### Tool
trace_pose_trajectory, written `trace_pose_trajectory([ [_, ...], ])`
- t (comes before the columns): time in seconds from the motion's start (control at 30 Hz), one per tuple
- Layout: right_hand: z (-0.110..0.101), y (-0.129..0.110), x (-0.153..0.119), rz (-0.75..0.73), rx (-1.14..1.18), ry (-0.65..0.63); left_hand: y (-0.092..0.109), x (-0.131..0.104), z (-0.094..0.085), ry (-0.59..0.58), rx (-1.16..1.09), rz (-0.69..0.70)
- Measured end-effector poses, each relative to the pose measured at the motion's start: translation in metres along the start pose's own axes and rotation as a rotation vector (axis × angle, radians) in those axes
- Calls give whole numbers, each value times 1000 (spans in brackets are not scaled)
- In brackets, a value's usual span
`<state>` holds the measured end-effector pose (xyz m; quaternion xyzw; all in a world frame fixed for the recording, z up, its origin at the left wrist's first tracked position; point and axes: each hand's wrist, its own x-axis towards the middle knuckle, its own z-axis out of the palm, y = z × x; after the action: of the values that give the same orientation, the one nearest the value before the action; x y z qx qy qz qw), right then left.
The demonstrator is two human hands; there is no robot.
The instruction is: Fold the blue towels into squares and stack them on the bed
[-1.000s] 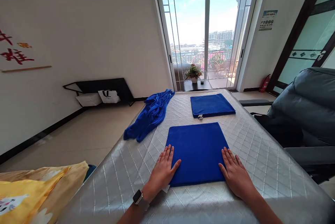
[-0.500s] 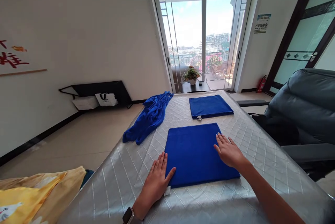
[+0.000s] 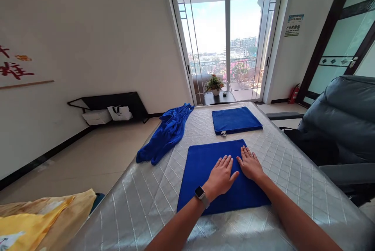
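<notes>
A folded blue towel [image 3: 196, 173] lies flat on the silver quilted mattress [image 3: 140, 196] in front of me. My left hand [image 3: 221, 176] rests palm down over its middle, fingers stretched, a watch on the wrist. Along the towel's right side lies my right hand [image 3: 249, 164], also flat with fingers extended. Neither hand grips anything. Just beyond is a second folded blue towel [image 3: 236, 120] with a small white tag at its front edge. A crumpled blue towel [image 3: 168, 133] lies at the far left edge of the mattress.
A dark padded armchair [image 3: 348, 122] stands close on the right. Yellow and tan bedding [image 3: 43, 216] is at the lower left. Past the far edge, a small table [image 3: 219, 97] carries a potted plant [image 3: 215, 83]. A black rack [image 3: 117, 104] with white bags leans by the left wall.
My left hand has moved right, from the towel's left edge to its middle. My right hand has shifted only slightly and stays flat on the right side.
</notes>
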<state>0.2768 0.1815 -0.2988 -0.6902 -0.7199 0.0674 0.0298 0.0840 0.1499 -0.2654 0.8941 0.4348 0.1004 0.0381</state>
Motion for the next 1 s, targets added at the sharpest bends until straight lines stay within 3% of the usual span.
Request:
trace_pose_trajectory([
  [0.1,4,6,1,-54,-61,5,25,41,24,77,-31,53],
  [0.23,6,8,5,-9,-32,9,15,46,35,101,-26,-27],
  [0.4,0,2,6,31,29,-16,-45,4,23,30,9,-163],
  [0.6,1,4,5,37,29,-36,-137,-46,3,50,68,-531],
  [0.7,0,5,6,36,13,-39,-160,-55,-1,50,52,-610],
  [0.87,-19,4,21,-62,17,-44,-155,-50,0,93,37,-502],
  [1.0,-26,-1,45,-46,14,-28,-144,-46,5,74,39,-433],
])
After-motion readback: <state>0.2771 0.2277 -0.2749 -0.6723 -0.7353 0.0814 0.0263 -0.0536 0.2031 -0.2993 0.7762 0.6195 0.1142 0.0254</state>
